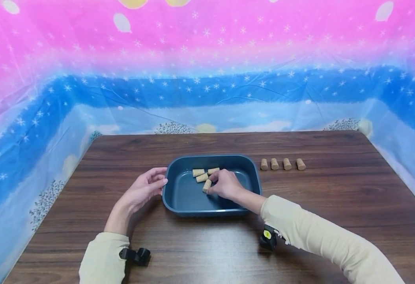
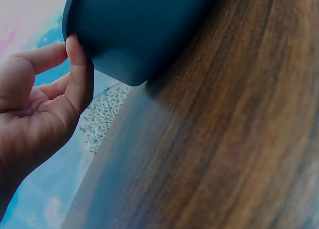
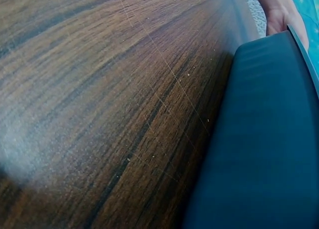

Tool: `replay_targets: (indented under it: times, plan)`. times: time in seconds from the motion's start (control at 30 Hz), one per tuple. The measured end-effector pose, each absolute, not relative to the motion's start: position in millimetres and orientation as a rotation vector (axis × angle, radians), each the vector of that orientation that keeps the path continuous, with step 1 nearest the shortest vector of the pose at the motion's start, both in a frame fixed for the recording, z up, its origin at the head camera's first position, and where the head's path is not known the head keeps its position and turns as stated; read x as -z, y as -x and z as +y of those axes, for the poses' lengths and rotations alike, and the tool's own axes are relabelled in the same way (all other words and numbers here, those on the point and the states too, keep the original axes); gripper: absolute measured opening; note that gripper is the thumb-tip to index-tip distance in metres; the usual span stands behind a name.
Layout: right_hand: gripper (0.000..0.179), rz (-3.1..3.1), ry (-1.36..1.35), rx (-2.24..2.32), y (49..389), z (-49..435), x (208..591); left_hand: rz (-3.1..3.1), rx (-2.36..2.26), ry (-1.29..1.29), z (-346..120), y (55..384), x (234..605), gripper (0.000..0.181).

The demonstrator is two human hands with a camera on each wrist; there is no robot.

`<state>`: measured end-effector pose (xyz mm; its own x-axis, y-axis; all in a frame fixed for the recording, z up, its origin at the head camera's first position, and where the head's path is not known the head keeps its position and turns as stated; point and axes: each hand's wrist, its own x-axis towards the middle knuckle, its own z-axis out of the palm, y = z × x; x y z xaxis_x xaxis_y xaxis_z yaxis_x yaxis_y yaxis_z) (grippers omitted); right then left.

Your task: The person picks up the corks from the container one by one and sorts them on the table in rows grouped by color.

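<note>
In the head view, my right hand (image 1: pixel 225 184) reaches into a dark blue-grey plastic basin (image 1: pixel 179 213) and pinches a cork (image 1: pixel 206 187) between thumb and fingers. Beyond it, several more corks lie in the basin, among them one cork (image 1: pixel 198 172) to the left and another cork (image 1: pixel 213 170) near the far wall. My left hand (image 1: pixel 147 186) grips the basin's left rim, thumb at the edge. The left wrist view shows those fingers (image 2: pixel 75 79) curved up to the rim from outside. My right hand is out of its own wrist view, where the basin's outer wall (image 3: pixel 264 134) fills the right side.
Right of the basin, several corks stand in a row on the brown wooden table (image 1: pixel 335 189), the outermost cork (image 1: pixel 301 164) at the right end. A patterned cloth (image 1: pixel 207 90) hangs behind the table and along both sides. Black wrist cameras (image 1: pixel 140 256) sit below each sleeve.
</note>
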<state>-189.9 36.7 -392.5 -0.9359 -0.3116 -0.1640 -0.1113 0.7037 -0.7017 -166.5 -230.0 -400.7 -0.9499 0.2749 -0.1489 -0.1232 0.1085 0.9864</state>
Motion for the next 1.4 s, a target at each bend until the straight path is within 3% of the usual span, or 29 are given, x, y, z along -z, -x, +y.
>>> replay_targets:
  times: [0.43,0.8,1.4]
  plan:
    - [0.03,2.559,0.318,1.135,194,42,390,2.092,-1.922,-0.149,-230,167,402,0.051]
    - [0.037,2.418,0.614,1.195,200,56,386,2.104,-1.915,-0.144,-230,166,401,0.052]
    - [0.037,2.467,0.687,1.228,209,85,367,2.094,-1.932,-0.148,-229,166,402,0.051]
